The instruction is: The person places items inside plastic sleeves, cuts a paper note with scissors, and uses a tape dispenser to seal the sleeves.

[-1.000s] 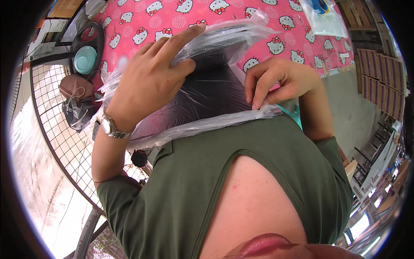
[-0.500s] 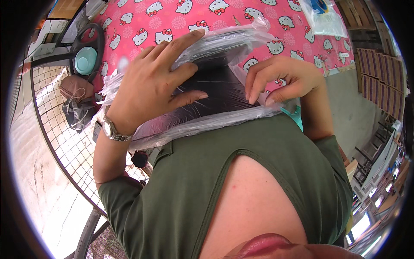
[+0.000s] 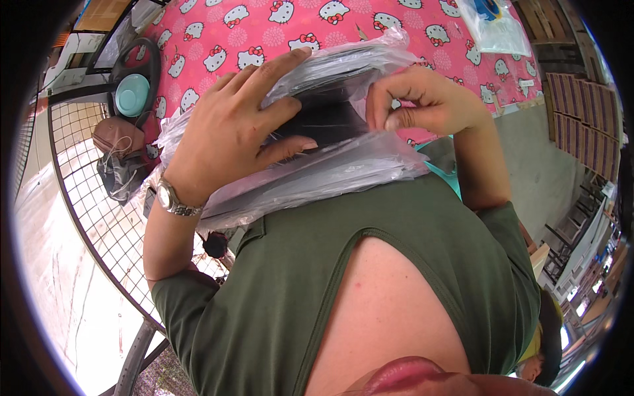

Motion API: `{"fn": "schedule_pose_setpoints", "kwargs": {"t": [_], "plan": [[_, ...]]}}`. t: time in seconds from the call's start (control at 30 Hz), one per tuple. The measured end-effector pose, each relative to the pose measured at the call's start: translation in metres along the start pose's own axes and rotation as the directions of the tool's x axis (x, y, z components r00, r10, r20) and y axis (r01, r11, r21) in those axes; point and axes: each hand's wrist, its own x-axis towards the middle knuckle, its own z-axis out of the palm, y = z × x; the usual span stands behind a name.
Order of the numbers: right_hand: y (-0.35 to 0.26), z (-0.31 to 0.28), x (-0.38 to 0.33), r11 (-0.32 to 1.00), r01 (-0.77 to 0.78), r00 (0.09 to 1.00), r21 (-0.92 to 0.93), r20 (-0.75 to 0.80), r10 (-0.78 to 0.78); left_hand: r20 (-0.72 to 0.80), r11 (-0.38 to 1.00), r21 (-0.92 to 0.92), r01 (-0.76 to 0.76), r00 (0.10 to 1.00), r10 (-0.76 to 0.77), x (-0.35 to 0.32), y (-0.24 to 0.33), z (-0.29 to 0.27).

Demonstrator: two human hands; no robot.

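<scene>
**Right hand (image 3: 426, 102) pinching clear plastic sleeves (image 3: 317, 175), left hand (image 3: 231, 125) spread over their left end**

Sleeves: sitting in front of the torso at the near side of the counter (image 3: 277, 34), near edge lying right by the green shirt (image 3: 297, 264). Forming a near stack and a far stack, with a dark surface (image 3: 333, 122) showing between. Can't tell what that dark part is.

Right: thumb and fingers (image 3: 378, 109) closing together at the right end of the near stack, tips meeting on a film edge. Other fingers are curling in. Layer count under the pinch: can't tell.

Left: palm facing down, fingers (image 3: 281, 68) fanning wide. A long one is reaching along the top of the far stack, another is touching its lower edge, thumb is pointing right over the dark surface. Can't tell if they're clamping anything. Wristwatch (image 3: 173, 198) showing on that wrist.

Around: counter is wearing a pink printed cover. Clear bag (image 3: 498, 39) with a blue item (image 3: 489, 10) is lying at its far right. Teal bowl (image 3: 133, 95) is sitting off to the left, brown cap-like item (image 3: 117, 135) just below it, near wire mesh (image 3: 76, 175). Striped stack (image 3: 584, 125) is standing well off right. Another person (image 3: 549, 330) is showing partly at lower right.
</scene>
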Motion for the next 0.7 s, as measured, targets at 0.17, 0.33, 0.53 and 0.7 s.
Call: {"fn": "schedule_pose_setpoints", "kwargs": {"t": [0.17,0.33,0.53,0.7], "plan": [[-0.005,0.000,0.003,0.993,-0.067,0.972,-0.100,-0.233,0.042,0.035,0.999,-0.045,0.012,0.999,-0.010,0.001,0.001,-0.006],[-0.006,0.009,0.004,0.969,-0.018,0.913,-0.247,-0.399,-0.084,0.121,0.988,-0.149,0.028,0.993,-0.010,0.000,-0.004,-0.010],[-0.006,0.012,-0.004,0.957,0.026,0.818,-0.290,-0.544,-0.187,0.001,0.980,-0.200,-0.016,1.000,0.017,0.005,-0.012,-0.005],[-0.025,-0.007,-0.029,0.982,0.080,0.980,-0.169,-0.165,-0.108,-0.034,0.998,-0.067,0.013,0.999,-0.015,0.003,-0.012,0.001]]}}
